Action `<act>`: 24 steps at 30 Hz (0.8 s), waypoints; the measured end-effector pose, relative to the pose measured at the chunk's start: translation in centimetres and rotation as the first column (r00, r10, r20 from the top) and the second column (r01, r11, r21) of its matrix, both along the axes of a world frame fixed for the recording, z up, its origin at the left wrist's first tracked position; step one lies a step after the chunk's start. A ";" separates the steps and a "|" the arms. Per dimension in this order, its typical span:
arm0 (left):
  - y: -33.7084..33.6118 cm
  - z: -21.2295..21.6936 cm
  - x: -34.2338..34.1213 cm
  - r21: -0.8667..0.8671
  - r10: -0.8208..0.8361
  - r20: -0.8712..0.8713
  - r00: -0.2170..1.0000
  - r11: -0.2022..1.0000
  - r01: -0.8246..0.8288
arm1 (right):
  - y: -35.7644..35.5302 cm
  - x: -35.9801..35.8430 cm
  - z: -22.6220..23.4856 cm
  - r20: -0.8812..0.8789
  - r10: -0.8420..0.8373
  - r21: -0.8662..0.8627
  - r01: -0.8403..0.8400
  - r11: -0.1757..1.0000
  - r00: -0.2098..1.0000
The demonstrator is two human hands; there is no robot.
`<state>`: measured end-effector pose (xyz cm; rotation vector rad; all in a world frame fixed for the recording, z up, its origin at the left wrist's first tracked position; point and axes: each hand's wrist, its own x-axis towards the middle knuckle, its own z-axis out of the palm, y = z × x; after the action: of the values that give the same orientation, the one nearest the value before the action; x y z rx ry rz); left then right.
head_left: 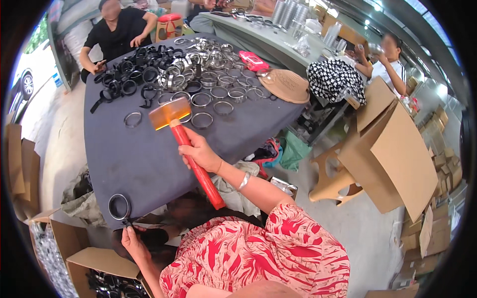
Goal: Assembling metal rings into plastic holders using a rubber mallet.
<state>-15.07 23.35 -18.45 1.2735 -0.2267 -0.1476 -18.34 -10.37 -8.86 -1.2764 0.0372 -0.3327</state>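
Observation:
My right hand point(199, 150) is wrapped round the red handle of a mallet point(202, 180), held up above the table point(149, 159). The mallet's amber, see-through head points toward the far left. At the table's near left corner, my left hand point(132, 242) pinches the black end piece of a metal ring point(119, 218). That ring rests at the cloth's edge. Farther off lie several loose bare metal rings point(202, 120) and a heap of rings with black parts point(130, 74).
A tan woven hat point(285, 85) and a pink packet point(253, 60) lie at the table's right. An open carton point(377, 149) stands on a tan stool point(330, 181). Cartons with parts point(107, 262) sit lower left. Co-workers point(119, 32) sit around the tables.

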 end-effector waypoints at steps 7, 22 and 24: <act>0.4 0.7 -0.3 0.037 0.013 -0.008 1.000 0.999 -0.013 | 0.2 0.4 -1.2 -0.026 0.099 -0.149 -0.101 0.984 0.995; -0.2 1.7 -0.9 0.158 0.074 0.016 0.997 0.985 -0.076 | 0.4 -0.1 -1.1 -0.082 0.092 -0.162 -0.104 0.981 0.992; -0.6 0.7 0.1 0.121 0.069 0.010 0.998 0.990 -0.069 | -0.1 0.9 -1.4 -0.083 0.116 -0.162 -0.128 0.978 0.990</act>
<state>-14.95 22.74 -17.71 1.4014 -0.1809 -0.0992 -17.41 -10.50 -10.23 -1.4504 -0.0067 -0.1856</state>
